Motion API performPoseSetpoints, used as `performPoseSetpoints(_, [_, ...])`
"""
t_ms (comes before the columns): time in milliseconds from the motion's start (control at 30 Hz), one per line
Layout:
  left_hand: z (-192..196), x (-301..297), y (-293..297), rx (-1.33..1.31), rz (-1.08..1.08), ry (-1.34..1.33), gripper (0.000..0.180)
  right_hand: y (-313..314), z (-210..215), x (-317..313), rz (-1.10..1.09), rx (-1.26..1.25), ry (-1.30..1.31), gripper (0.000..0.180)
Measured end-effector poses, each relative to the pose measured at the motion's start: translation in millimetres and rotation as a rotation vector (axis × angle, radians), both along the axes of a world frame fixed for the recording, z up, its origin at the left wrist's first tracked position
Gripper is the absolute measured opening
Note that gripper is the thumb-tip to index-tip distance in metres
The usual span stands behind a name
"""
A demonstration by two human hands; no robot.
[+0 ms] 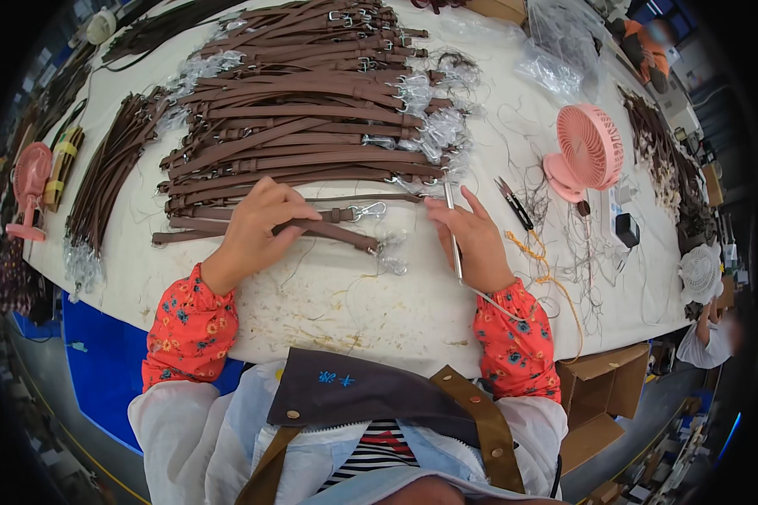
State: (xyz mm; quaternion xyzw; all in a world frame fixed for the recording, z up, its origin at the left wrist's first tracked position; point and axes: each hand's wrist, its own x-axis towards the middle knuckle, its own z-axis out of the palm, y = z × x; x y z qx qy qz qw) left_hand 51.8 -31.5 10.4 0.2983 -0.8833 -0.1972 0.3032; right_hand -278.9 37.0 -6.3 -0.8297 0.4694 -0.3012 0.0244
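Observation:
My left hand [265, 220] is over the front of the pile, its fingers curled and pinching a brown leather strap [333, 232]. A thin silver pen-shaped tool [455, 240] lies along my right hand [473, 237], with a pale cord running from its lower end over my sleeve. The index fingertip of that hand meets the end of a narrow dark strap [396, 198] that runs toward my left hand. Between the hands lies a silver snap hook [368, 210] on a strap end. Clear plastic wrapping [393, 252] covers the hardware on the nearest strap.
Beyond my hands is a large stack of brown straps [299, 118] with wrapped buckles. More straps [118, 168] lie left. At right are black thread snips [514, 202], orange cord [541, 261], loose threads and a pink fan [588, 147]. Another pink fan [30, 189] stands far left.

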Motion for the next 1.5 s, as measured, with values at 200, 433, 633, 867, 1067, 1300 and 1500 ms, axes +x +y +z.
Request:
performPoseSetpoints(200, [16, -5, 25, 0.407, -0.106, -0.1, 0.025, 8, 10, 24, 0.09, -0.032, -0.193, 0.029])
performPoseSetpoints(433, [-9, -13, 20, 0.079, 0.004, -0.181, 0.029, 23, 12, 41, 0.212, 0.173, -0.268, 0.031])
performPoseSetpoints(633, [-2, -13, 24, -0.084, 0.062, -0.116, 0.034, 23, 8, 44, 0.282, 0.112, -0.146, 0.031])
performPoseSetpoints(867, [-11, -29, 47, 0.08, -0.246, -0.154, 0.037, 37, 10, 66, 0.37, 0.245, -0.128, 0.03])
performPoseSetpoints(1067, [-6, -26, 41, 0.132, -0.231, -0.152, 0.018, 38, 7, 63, 0.305, 0.333, -0.129, 0.024])
performPoseSetpoints(1300, [12, 9, 19, 0.189, 0.017, -0.322, 0.012, 33, 15, 53, 0.25, 0.418, -0.2, 0.019])
performPoseSetpoints(1500, [26, -3, 27, 0.21, -0.005, -0.232, 0.026, 26, 7, 41, 0.141, 0.182, -0.208, 0.02])
